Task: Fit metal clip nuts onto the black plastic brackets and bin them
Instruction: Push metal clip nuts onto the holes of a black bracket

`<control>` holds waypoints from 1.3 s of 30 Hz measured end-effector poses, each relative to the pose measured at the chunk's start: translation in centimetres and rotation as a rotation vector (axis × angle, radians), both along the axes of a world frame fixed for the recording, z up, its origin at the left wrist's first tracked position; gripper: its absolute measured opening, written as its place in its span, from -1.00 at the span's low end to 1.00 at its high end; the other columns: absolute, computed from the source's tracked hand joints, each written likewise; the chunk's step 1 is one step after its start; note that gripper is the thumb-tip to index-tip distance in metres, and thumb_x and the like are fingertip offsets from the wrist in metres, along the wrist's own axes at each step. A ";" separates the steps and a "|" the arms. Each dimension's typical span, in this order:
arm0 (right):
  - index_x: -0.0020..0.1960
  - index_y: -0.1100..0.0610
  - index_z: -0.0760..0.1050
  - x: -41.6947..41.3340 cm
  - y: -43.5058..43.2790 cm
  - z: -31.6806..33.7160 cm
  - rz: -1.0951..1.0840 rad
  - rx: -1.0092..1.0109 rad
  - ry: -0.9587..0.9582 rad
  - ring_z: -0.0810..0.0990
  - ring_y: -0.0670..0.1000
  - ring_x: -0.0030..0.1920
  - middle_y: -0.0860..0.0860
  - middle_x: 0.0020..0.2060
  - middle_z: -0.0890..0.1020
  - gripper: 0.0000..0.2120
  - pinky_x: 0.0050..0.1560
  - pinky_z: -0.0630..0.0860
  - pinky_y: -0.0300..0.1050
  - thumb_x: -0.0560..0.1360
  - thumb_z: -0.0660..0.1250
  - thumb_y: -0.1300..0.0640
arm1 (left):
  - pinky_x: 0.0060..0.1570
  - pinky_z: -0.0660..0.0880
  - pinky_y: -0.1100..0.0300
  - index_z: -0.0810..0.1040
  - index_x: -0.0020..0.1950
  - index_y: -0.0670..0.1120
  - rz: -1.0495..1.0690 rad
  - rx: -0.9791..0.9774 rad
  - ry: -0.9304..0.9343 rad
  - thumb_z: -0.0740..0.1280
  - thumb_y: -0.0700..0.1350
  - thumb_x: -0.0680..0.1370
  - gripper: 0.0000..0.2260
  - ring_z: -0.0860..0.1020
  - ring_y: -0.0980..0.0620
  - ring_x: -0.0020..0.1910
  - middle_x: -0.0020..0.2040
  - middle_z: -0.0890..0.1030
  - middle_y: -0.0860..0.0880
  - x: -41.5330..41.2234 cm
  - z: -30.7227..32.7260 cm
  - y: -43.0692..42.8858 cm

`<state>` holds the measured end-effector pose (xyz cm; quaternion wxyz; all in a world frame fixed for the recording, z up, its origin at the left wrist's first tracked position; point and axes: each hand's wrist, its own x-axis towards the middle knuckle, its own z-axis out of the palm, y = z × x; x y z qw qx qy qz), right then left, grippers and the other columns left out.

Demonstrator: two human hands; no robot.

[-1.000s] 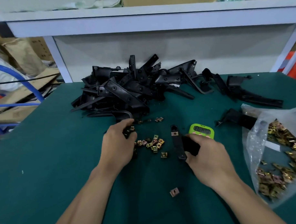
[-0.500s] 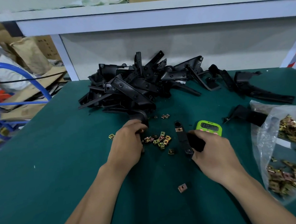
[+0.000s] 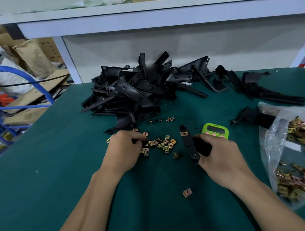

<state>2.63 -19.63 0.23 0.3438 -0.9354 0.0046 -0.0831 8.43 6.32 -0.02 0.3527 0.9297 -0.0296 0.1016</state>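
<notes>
Bracket (image 3: 188, 145), black and slim, lies on the table (image 3: 46, 179) just ahead of the right hand (image 3: 220, 159), whose fingers are curled round its wider near part. Its narrow end points away and carries one fitted nut (image 3: 184, 133). A little to its left the loose nuts (image 3: 164, 142) lie scattered. The left hand (image 3: 125, 149) rests knuckles up at their left edge, fingers curled under with something dark between them. Whether it grips a nut or a part I cannot tell.

A single nut (image 3: 187, 192) lies alone nearer the person, between the forearms. A green timer (image 3: 215, 129) sits just beyond the right hand's knuckles. The bracket pile (image 3: 138, 91) fills the far middle of the table, its nearest piece just beyond the left hand. A clear bag (image 3: 273, 145) of nuts lies near the right hand at the right edge, with a stray bracket (image 3: 252, 116) partly under its far end.

The widest stretch of bare green surface is left of the left forearm, running out to the table's left edge. Past that edge are cardboard (image 3: 35, 95), paper sacks (image 3: 32, 57) and blue tubing (image 3: 31, 78). A white shelf (image 3: 145, 20) overhangs the far side, with a pale panel behind the pile.
</notes>
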 end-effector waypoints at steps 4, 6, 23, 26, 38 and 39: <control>0.21 -0.14 0.62 0.0 -0.1 0.1 0.003 0.014 0.001 0.59 -0.12 -0.04 -0.23 -0.07 0.67 -0.69 -0.09 0.51 -0.24 0.49 0.48 0.10 | -0.08 0.36 0.65 0.75 -0.12 0.14 0.048 -0.205 -0.096 0.30 -0.38 0.53 -0.58 0.56 0.50 -0.02 -0.09 0.65 0.38 -0.3 0.8 -0.8; 0.21 -0.13 0.62 0.0 -0.2 0.1 0.004 0.010 -0.001 0.59 -0.10 -0.03 -0.21 -0.07 0.67 -0.69 -0.11 0.50 -0.25 0.50 0.48 0.08 | -0.08 0.43 0.52 0.69 -0.17 0.20 0.213 -0.196 -0.152 0.22 -0.40 0.49 -0.51 0.62 0.29 -0.09 -0.15 0.68 0.30 -0.2 1.4 0.0; 0.19 -0.15 0.63 0.0 -0.1 0.3 0.005 0.019 -0.001 0.56 -0.22 -0.10 -0.26 -0.10 0.65 -0.70 -0.23 0.40 -0.47 0.49 0.48 0.09 | 0.07 0.50 0.51 0.70 0.17 0.12 -0.012 -0.269 -0.028 0.28 -0.33 0.58 -0.60 0.61 0.41 -0.02 -0.01 0.68 0.32 -1.1 0.9 -1.0; 0.19 -0.15 0.63 0.0 -0.1 0.3 0.000 0.013 -0.002 0.53 -0.30 -0.12 -0.29 -0.13 0.62 -0.70 -0.26 0.37 -0.49 0.49 0.48 0.09 | -0.11 0.45 0.56 0.70 0.20 0.13 0.063 -0.148 0.009 0.27 -0.31 0.56 -0.58 0.61 0.33 -0.14 0.02 0.67 0.26 -1.0 0.7 -0.1; 0.18 -0.15 0.63 -0.1 -0.2 0.3 0.014 0.007 0.003 0.58 -0.16 -0.06 -0.24 -0.10 0.67 -0.70 -0.20 0.42 -0.46 0.48 0.51 0.09 | 0.38 0.34 0.21 0.58 0.39 -0.01 0.139 0.164 -0.111 0.33 -0.21 0.56 -0.61 0.45 0.04 0.41 0.40 0.56 0.04 -0.8 0.0 -0.9; 0.18 -0.14 0.63 -0.1 -0.1 0.4 0.013 0.006 0.004 0.58 -0.15 -0.06 -0.24 -0.10 0.67 -0.70 -0.21 0.42 -0.46 0.48 0.51 0.09 | 0.45 0.32 0.12 0.52 0.45 -0.04 0.140 0.224 -0.061 0.31 -0.15 0.59 -0.60 0.38 0.02 0.48 0.47 0.49 0.01 -0.7 -0.2 -0.5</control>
